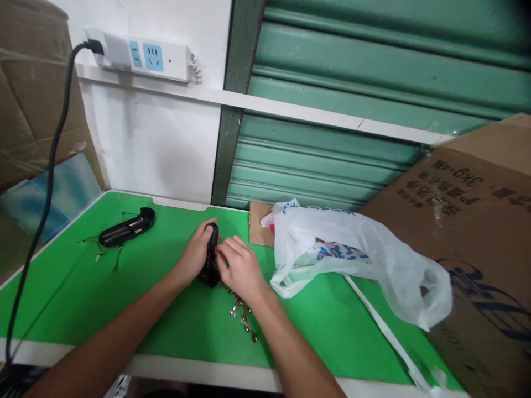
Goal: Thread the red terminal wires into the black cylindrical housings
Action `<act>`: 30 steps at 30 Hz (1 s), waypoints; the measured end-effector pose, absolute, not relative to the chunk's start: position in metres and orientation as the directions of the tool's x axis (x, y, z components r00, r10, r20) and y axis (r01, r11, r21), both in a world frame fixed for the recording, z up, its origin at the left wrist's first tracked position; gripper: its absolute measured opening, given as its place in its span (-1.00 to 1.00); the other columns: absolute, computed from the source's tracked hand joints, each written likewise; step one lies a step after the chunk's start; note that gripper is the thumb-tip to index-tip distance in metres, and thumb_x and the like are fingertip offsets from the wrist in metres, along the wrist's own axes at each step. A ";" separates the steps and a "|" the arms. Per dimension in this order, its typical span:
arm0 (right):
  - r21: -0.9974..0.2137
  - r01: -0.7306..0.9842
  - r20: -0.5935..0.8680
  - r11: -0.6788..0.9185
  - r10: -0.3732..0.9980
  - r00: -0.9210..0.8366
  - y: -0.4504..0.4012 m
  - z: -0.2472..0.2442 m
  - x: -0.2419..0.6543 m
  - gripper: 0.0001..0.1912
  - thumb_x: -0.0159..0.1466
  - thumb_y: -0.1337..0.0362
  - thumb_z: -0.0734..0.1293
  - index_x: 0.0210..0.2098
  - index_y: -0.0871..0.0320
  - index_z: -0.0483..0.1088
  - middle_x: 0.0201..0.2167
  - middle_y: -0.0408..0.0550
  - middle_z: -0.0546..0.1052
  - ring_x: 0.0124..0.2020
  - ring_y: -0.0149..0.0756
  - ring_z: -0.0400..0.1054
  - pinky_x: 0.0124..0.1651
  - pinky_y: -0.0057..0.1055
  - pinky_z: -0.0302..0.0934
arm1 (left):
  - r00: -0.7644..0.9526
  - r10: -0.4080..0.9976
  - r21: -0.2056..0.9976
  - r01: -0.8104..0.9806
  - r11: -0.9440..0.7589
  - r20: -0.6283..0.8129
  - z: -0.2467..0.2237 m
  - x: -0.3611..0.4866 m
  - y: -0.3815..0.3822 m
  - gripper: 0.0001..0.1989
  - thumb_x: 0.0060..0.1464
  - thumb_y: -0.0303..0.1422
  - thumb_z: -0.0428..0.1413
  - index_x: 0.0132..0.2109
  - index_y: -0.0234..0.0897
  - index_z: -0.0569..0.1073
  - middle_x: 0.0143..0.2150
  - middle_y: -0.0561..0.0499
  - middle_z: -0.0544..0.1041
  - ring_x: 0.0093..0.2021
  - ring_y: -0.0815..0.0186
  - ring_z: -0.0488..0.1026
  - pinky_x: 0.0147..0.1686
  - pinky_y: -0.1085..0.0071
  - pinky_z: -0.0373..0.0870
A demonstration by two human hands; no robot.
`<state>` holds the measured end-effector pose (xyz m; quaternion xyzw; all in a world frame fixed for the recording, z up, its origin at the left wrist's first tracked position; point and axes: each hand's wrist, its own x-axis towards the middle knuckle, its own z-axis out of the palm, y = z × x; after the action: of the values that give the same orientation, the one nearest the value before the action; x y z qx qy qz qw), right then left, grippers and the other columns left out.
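Left hand (194, 255): the black housing (209, 276) is gripped between thumb and fingers, its left side covered by them.
Right hand (239, 265): the fingertips are bent against the housing's right side; whether anything is pinched there cannot be told.
Black housing: it is held between both hands' fingers, its lower end left exposed below them.
Dangling metal pieces (245, 319): seen just below the right fingers, too small to be identified.
Second black housing (120, 231): laid left of the fingers.
Plastic bag (290, 237): set right of the fingers, its contents mostly veiled.
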<state>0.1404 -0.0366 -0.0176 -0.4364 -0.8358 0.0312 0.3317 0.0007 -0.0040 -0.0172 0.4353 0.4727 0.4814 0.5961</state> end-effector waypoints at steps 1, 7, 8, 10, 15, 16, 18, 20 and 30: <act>-0.325 0.712 0.527 0.623 0.744 -0.410 -0.036 -0.018 0.140 -0.80 0.33 0.51 0.24 -0.31 0.12 0.41 -0.34 0.01 0.45 -0.24 -0.11 0.30 -0.18 -0.25 0.22 | 0.074 0.989 0.979 -0.152 0.134 -0.124 -0.017 0.001 -0.005 -0.47 0.20 -0.04 0.06 0.21 -0.19 0.44 -0.20 -0.03 0.56 -0.21 0.21 0.45 -0.14 0.35 0.35; -0.330 0.700 0.541 0.633 0.735 -0.409 -0.033 -0.020 0.139 -0.80 0.35 0.49 0.23 -0.30 0.13 0.43 -0.34 0.01 0.46 -0.24 -0.13 0.30 -0.17 -0.24 0.25 | 0.055 0.990 0.976 -0.168 0.137 -0.130 -0.013 0.002 -0.006 -0.43 0.17 -0.01 0.08 0.22 -0.19 0.43 -0.19 -0.03 0.54 -0.18 0.20 0.44 -0.08 0.35 0.34; -0.347 0.696 0.549 0.629 0.738 -0.393 -0.033 -0.020 0.139 -0.80 0.36 0.47 0.23 -0.29 0.13 0.45 -0.34 0.01 0.48 -0.24 -0.14 0.31 -0.16 -0.24 0.26 | 0.060 0.989 0.973 -0.183 0.142 -0.134 -0.012 0.002 -0.006 -0.42 0.17 0.01 0.08 0.23 -0.19 0.42 -0.21 -0.03 0.54 -0.19 0.21 0.44 -0.11 0.35 0.35; -0.377 0.687 0.564 0.622 0.742 -0.362 -0.033 -0.019 0.140 -0.81 0.38 0.44 0.25 -0.26 0.12 0.49 -0.33 0.00 0.52 -0.24 -0.17 0.35 -0.13 -0.25 0.28 | 0.072 0.988 0.964 -0.222 0.149 -0.136 -0.010 0.001 -0.005 -0.39 0.15 0.02 0.08 0.24 -0.20 0.40 -0.23 -0.02 0.54 -0.21 0.22 0.44 -0.15 0.37 0.35; -0.427 0.655 0.653 0.623 0.714 -0.254 -0.036 -0.015 0.141 -0.83 0.39 0.34 0.30 -0.21 0.08 0.57 -0.31 -0.04 0.60 -0.25 -0.21 0.42 -0.14 -0.26 0.33 | 0.123 0.988 0.948 -0.290 0.128 -0.096 -0.004 -0.001 -0.007 -0.34 0.14 0.04 0.09 0.27 -0.23 0.38 -0.19 -0.03 0.58 -0.25 0.27 0.46 -0.17 0.40 0.37; -0.433 0.646 0.668 0.629 0.705 -0.238 -0.036 -0.014 0.141 -0.84 0.39 0.33 0.31 -0.20 0.07 0.57 -0.31 -0.04 0.61 -0.25 -0.21 0.43 -0.14 -0.26 0.34 | 0.132 0.988 0.948 -0.296 0.118 -0.082 -0.003 -0.002 -0.008 -0.34 0.14 0.05 0.09 0.26 -0.23 0.38 -0.18 -0.03 0.59 -0.25 0.27 0.47 -0.16 0.40 0.38; -0.438 0.629 0.686 0.642 0.691 -0.228 -0.038 -0.012 0.142 -0.84 0.38 0.32 0.31 -0.18 0.07 0.57 -0.29 -0.05 0.61 -0.24 -0.22 0.44 -0.12 -0.25 0.34 | 0.140 0.989 0.948 -0.303 0.094 -0.054 0.000 -0.004 -0.009 -0.35 0.14 0.06 0.09 0.26 -0.21 0.40 -0.15 -0.03 0.60 -0.23 0.26 0.49 -0.14 0.39 0.39; -0.428 0.624 0.690 0.653 0.682 -0.240 -0.038 -0.010 0.142 -0.82 0.39 0.33 0.30 -0.18 0.07 0.57 -0.28 -0.05 0.61 -0.24 -0.22 0.45 -0.11 -0.25 0.35 | 0.145 0.989 0.951 -0.299 0.077 -0.034 0.002 -0.005 -0.010 -0.35 0.15 0.06 0.09 0.26 -0.20 0.41 -0.13 -0.03 0.60 -0.21 0.25 0.50 -0.11 0.38 0.40; -0.370 0.655 0.694 0.659 0.665 -0.277 -0.034 -0.018 0.141 -0.79 0.40 0.37 0.26 -0.25 0.12 0.55 -0.32 -0.01 0.60 -0.28 -0.23 0.43 -0.16 -0.27 0.35 | 0.125 0.992 0.955 -0.294 0.035 0.002 -0.004 0.000 -0.011 -0.33 0.16 0.08 0.07 0.26 -0.27 0.39 -0.14 -0.05 0.61 -0.21 0.25 0.52 -0.10 0.36 0.41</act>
<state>0.1414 -0.0342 -0.0178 -0.4131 -0.7989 0.0058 0.4371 -0.0003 -0.0111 -0.0037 0.4455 0.3921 0.5328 0.6033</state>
